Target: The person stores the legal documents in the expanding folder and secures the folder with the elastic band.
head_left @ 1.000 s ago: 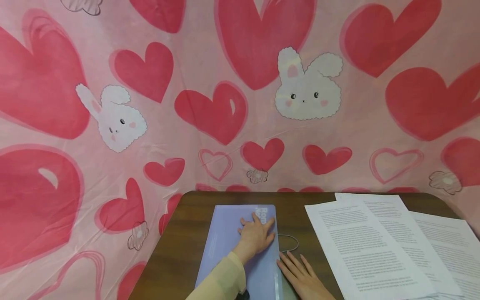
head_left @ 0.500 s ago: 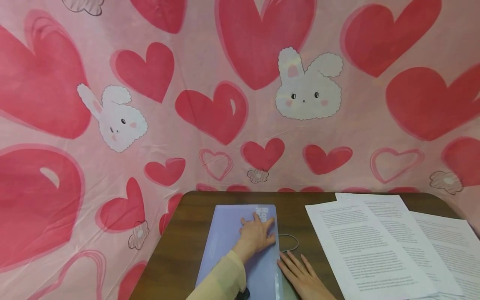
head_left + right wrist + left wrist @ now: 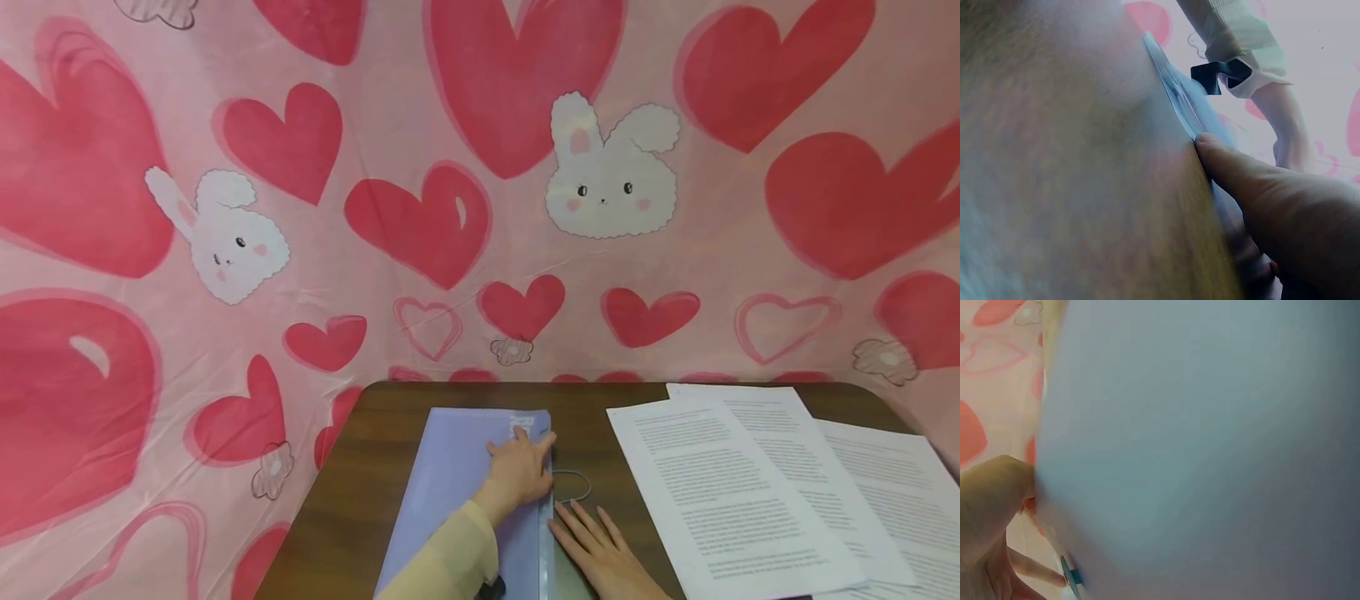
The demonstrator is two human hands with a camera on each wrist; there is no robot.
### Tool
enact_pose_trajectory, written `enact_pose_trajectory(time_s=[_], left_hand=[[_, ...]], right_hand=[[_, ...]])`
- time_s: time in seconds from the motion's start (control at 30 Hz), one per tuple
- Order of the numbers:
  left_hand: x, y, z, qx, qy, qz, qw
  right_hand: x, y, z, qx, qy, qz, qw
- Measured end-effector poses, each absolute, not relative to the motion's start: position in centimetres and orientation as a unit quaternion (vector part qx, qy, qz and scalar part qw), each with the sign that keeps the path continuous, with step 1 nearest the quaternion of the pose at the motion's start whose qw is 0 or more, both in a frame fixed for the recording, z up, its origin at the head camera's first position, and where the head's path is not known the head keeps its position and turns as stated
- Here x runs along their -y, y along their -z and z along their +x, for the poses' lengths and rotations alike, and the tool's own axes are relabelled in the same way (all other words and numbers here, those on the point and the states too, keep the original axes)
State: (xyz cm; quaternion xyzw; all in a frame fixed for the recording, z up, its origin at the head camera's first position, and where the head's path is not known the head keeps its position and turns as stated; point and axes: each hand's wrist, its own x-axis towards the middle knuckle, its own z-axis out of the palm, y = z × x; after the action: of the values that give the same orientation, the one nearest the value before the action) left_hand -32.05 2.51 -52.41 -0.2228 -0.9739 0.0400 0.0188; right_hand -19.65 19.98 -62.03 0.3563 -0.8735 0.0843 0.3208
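A lilac folder (image 3: 442, 500) with white lettering lies lengthwise on the wooden table, its right edge slightly raised. My left hand (image 3: 516, 471) reaches across the cover and grips that edge near its upper part. In the left wrist view the thumb (image 3: 997, 500) meets the folder's edge, close to a small teal tab (image 3: 1071, 578). A thin grey cord loop (image 3: 576, 485) sticks out from under the folder. My right hand (image 3: 603, 550) lies flat with fingers extended at the folder's lower right side. Its thumb (image 3: 1229, 162) touches the folder's edge in the right wrist view.
Several printed sheets (image 3: 738, 492) lie overlapping on the right of the table (image 3: 337, 508). A pink cloth (image 3: 420, 83) with hearts and rabbit faces hangs behind the table. A black strap (image 3: 1216, 75) circles the left wrist.
My left hand has shifted slightly right, its fingers now at the cover's edge. That edge has lifted a little and the lettering looks narrower. The right hand stays in place.
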Motion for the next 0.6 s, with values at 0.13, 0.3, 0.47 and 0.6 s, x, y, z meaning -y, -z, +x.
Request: enact_pose_trajectory(time_s=[0.13, 0.3, 0.47, 0.6], left_hand=[[-2.2, 52.3, -32.3, 0.975, 0.002, -0.221, -0.004], [-2.0, 52.0, -32.7, 0.975, 0.029, -0.218, -0.030], [-1.8, 51.3, -32.7, 0.976, 0.032, -0.211, -0.048], [-1.8, 51.8, -33.1, 0.978, 0.040, -0.200, -0.054]], right_hand=[[-19.9, 62.1, -19.7, 0.871, -0.087, 0.357, 0.325], [-19.9, 62.4, -19.8, 0.868, -0.084, 0.358, 0.333], [-19.9, 62.7, -19.9, 0.866, -0.083, 0.357, 0.339], [-20.0, 62.6, -19.9, 0.867, -0.083, 0.356, 0.339]])
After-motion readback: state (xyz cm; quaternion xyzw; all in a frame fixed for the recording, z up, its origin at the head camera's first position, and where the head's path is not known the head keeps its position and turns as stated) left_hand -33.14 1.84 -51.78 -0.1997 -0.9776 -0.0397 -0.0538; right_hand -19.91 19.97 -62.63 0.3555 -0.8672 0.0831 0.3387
